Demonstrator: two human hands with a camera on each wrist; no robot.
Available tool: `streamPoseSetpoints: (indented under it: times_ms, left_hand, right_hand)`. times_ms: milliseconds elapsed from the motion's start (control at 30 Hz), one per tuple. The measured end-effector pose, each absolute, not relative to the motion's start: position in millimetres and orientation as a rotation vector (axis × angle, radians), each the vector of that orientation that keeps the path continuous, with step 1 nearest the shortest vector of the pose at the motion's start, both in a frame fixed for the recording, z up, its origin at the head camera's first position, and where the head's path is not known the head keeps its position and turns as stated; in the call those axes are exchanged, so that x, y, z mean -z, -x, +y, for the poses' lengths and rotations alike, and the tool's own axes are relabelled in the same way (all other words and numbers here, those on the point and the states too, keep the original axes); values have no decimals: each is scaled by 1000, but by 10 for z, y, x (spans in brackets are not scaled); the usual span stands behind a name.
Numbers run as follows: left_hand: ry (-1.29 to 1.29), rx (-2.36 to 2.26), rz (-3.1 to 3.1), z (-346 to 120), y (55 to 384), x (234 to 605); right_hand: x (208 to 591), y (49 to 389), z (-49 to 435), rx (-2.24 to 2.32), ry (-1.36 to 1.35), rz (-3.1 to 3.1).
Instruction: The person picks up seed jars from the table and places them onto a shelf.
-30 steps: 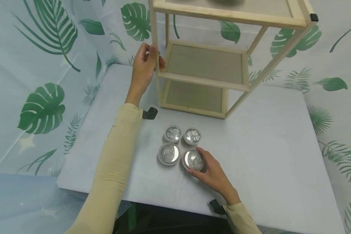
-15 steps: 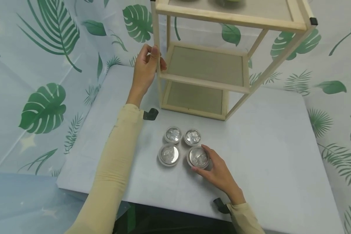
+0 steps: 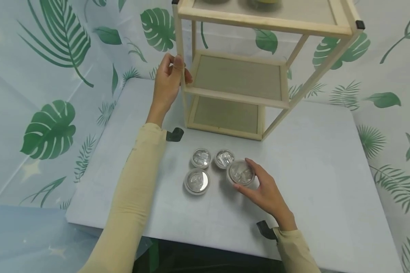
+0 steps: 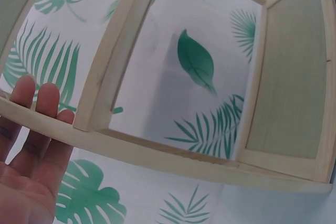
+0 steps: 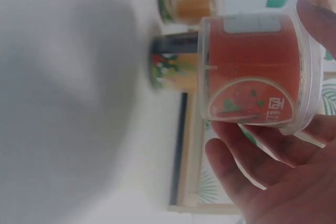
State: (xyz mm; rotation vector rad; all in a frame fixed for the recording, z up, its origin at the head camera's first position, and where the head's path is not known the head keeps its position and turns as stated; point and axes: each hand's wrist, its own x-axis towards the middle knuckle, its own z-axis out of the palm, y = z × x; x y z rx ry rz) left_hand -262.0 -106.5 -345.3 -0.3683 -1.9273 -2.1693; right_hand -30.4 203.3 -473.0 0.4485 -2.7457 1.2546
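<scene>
Beige-sleeved, the left hand (image 3: 166, 83), upper centre, curls round a pale wooden three-tier rack (image 3: 237, 98), perhaps steadying it; right of centre, a raised, round, red-labelled plastic tub (image 3: 241, 173) is gripped across its sides by the right hand (image 3: 267, 192), likely for balance.

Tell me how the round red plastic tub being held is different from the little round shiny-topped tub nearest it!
The right hand holds the round red plastic tub up in the air, while the little round shiny-topped tub stands on the white table. From above, the red tub's top looks wider than the little tub's, though it is closer up. Both are round and shiny on top.
</scene>
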Motion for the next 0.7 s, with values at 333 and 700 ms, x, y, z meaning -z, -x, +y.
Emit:
streamPoseSetpoints:
  times_ms: [333, 700]
  left_hand:
    - [379, 2191, -1889, -1069, 2615, 3462]
    - [411, 2161, -1895, -1069, 2621, 3467]
  right_hand:
    - [4535, 381, 2105, -1229, -484, -2740]
    - [4192, 559, 2210, -1186, -500, -2734]
